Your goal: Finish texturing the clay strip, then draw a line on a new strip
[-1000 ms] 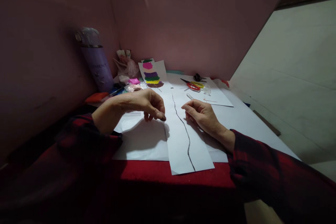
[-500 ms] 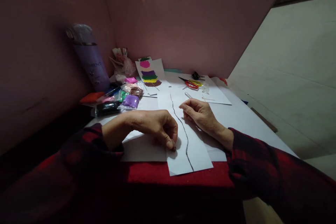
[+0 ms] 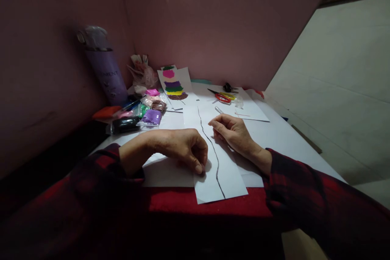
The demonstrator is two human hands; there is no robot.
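Note:
My left hand point(image 3: 190, 150) is closed over the left edge of a white paper strip point(image 3: 204, 191), its thumb and forefinger pinched together low near the paper. Whatever lies between those fingertips is too small to make out. A wavy black line point(image 3: 217, 162) runs down the strip, to the right of that hand. My right hand point(image 3: 230, 130) rests at the strip's right side, fingers curled and thumb against forefinger; what it holds, if anything, is hidden. Just behind its knuckles shows the end of a pale, pen-like stick point(image 3: 218, 109).
Bagged coloured clay, including a purple packet point(image 3: 151, 118), lies at left before a purple bottle point(image 3: 106, 71). A sheet with coloured bands point(image 3: 173, 85) is at the back. Red-handled scissors point(image 3: 222, 97) lie at back right. Red cloth point(image 3: 170, 201) covers the front edge.
My left hand has shifted slightly to the right, its pinch still low over the strip. My right hand and the strip look nearly unchanged.

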